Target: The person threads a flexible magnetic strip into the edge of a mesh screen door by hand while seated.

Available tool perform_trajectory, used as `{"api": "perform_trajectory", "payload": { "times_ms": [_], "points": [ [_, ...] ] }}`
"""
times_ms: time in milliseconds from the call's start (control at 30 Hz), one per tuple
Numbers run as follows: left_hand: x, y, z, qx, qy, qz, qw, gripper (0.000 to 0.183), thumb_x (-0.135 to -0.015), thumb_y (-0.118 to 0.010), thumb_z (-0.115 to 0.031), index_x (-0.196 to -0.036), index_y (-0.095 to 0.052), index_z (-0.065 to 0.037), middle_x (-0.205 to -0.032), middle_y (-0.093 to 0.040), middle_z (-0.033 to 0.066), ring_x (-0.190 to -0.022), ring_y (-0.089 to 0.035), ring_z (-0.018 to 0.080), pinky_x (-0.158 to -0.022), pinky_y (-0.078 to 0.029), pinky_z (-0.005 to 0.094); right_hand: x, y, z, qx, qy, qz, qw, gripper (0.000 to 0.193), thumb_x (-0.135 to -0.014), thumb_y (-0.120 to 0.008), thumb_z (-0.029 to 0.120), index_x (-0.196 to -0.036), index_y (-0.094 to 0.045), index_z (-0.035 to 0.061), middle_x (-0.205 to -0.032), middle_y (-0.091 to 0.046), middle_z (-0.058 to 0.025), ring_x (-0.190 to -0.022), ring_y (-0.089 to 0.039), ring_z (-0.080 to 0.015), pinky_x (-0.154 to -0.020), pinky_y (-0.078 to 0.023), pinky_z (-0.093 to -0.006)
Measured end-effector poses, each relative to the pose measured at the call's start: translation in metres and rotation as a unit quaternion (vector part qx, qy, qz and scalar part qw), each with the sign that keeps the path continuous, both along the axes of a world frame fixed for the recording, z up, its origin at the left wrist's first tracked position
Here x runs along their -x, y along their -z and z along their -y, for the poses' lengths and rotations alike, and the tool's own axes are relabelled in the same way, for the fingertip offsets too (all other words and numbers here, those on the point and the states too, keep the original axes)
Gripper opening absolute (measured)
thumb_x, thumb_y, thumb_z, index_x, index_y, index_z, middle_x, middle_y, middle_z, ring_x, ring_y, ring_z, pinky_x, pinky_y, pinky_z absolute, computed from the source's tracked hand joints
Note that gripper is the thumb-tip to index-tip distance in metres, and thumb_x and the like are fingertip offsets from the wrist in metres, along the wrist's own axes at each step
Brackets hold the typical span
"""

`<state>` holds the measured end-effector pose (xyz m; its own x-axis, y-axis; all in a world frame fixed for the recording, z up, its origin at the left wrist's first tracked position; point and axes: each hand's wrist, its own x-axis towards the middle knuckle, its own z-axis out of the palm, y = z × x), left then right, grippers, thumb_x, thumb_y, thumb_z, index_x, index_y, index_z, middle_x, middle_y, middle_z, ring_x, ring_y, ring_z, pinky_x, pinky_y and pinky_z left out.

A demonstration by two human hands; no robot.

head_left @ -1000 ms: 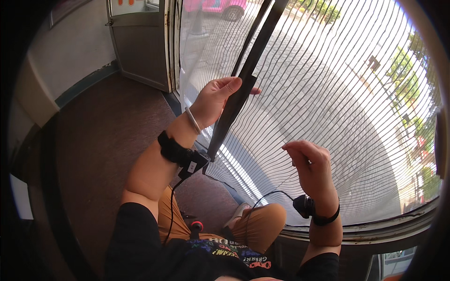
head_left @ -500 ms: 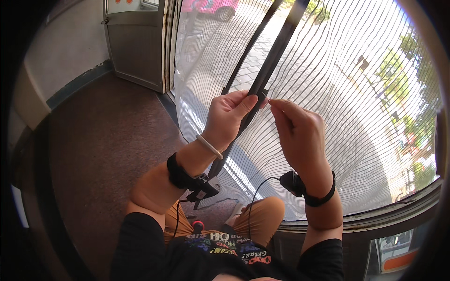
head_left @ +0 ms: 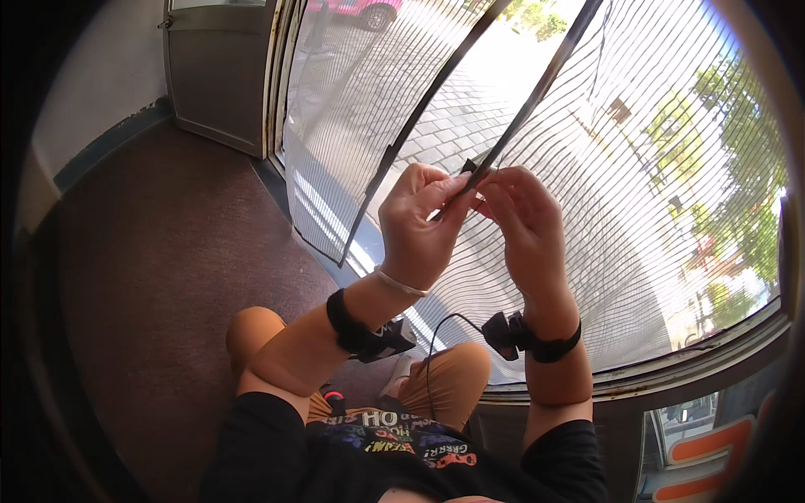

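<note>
And that's two hands, left hand (head_left: 417, 225) and right hand (head_left: 534, 222)! Two mesh panels (head_left: 608, 218), one left of the fingers (head_left: 440, 193), one rightward; below them, two black wrist straps (head_left: 558, 344), one pale bracelet (head_left: 402, 282); up-left, one door (head_left: 220, 80), one pink vehicle (head_left: 350, 8)!

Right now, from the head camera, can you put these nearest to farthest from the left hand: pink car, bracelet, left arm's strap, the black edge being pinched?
1. Black edge: pinched in the left hand.
2. Bracelet: around the left wrist.
3. Strap: farther down that arm, toward the elbow.
4. Pink car: outside, at the picture's top.
</note>
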<state>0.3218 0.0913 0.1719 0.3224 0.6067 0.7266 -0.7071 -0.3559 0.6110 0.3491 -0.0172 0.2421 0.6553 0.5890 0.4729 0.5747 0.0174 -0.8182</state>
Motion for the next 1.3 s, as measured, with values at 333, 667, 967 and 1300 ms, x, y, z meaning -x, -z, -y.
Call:
{"api": "perform_trajectory", "payload": {
  "times_ms": [333, 667, 967, 1300],
  "points": [
    [0.011, 0.019, 0.028, -0.151, -0.035, 0.050, 0.987, 0.023, -0.074, -0.064, 0.004, -0.097, -0.068, 0.002, -0.100, -0.061, 0.0097, -0.088, -0.060, 0.0235, -0.073, -0.053, 0.0313, -0.013, 0.010, 0.017, -0.153, -0.047, -0.134, 0.978, 0.013, -0.097, -0.044, 0.012, -0.101, -0.054, 0.0038, -0.110, -0.061, -0.0172, -0.109, -0.058, -0.0313, -0.080, -0.051, -0.0307],
    [0.007, 0.025, 0.033, -0.186, -0.053, 0.076, 0.978, 0.028, -0.067, -0.065, 0.007, -0.094, -0.068, 0.003, -0.103, -0.064, 0.0111, -0.095, -0.059, 0.0251, -0.078, -0.052, 0.0328, -0.017, 0.015, 0.025, -0.199, -0.056, -0.197, 0.958, 0.011, -0.097, -0.045, 0.010, -0.099, -0.054, 0.0046, -0.099, -0.062, -0.0078, -0.111, -0.057, -0.0309, -0.083, -0.052, -0.0352],
    [0.005, 0.012, 0.025, -0.039, 0.074, 0.020, 0.996, 0.037, -0.076, -0.068, 0.000, -0.112, -0.059, 0.002, -0.091, -0.060, 0.0098, -0.081, -0.063, 0.0222, -0.069, -0.053, 0.0290, -0.015, 0.020, 0.030, -0.174, -0.066, -0.127, 0.974, 0.010, -0.096, -0.045, 0.005, -0.098, -0.055, 0.0030, -0.100, -0.062, -0.0091, -0.107, -0.059, -0.0262, -0.081, -0.053, -0.0328],
    [-0.004, 0.004, -0.012, 0.116, 0.385, -0.062, 0.914, 0.022, -0.090, -0.060, -0.011, -0.102, -0.063, 0.006, -0.086, -0.063, 0.0063, -0.074, -0.059, 0.0083, -0.064, -0.049, 0.0184, 0.021, -0.011, 0.032, 0.148, 0.214, 0.234, 0.937, 0.003, -0.089, -0.055, 0.004, -0.090, -0.057, 0.0008, -0.065, -0.060, -0.0060, -0.058, -0.061, -0.0129, -0.051, -0.047, -0.0240]
  ]
}}
